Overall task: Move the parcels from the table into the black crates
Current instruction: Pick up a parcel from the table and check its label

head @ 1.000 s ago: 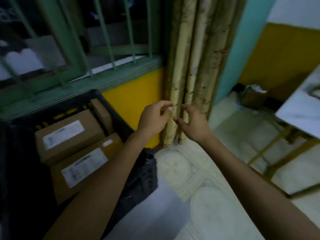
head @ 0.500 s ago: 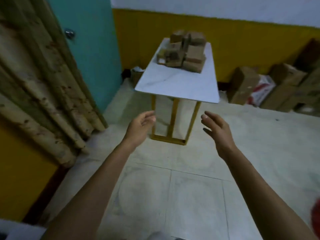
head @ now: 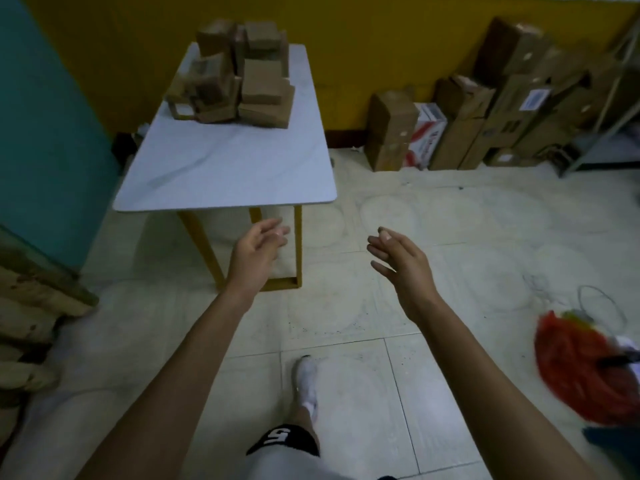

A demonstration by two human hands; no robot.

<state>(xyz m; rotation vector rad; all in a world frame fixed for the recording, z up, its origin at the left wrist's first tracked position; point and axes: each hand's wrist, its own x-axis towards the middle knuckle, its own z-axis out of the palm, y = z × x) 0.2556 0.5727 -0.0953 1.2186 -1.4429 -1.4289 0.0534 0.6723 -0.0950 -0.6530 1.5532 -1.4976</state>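
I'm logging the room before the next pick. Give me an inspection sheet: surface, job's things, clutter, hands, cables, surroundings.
Surface: white table, near half bare.
Job's things: brown parcels piled at the table's far end; black crates not in view.
Clutter: cardboard boxes along the yellow wall; orange bundle on the floor at right.
Hands: left hand and right hand open, empty, in the air short of the table.
Cables: thin wire loop on the floor by the orange bundle.
Surroundings: tiled floor, teal wall at left, metal rack at far right.
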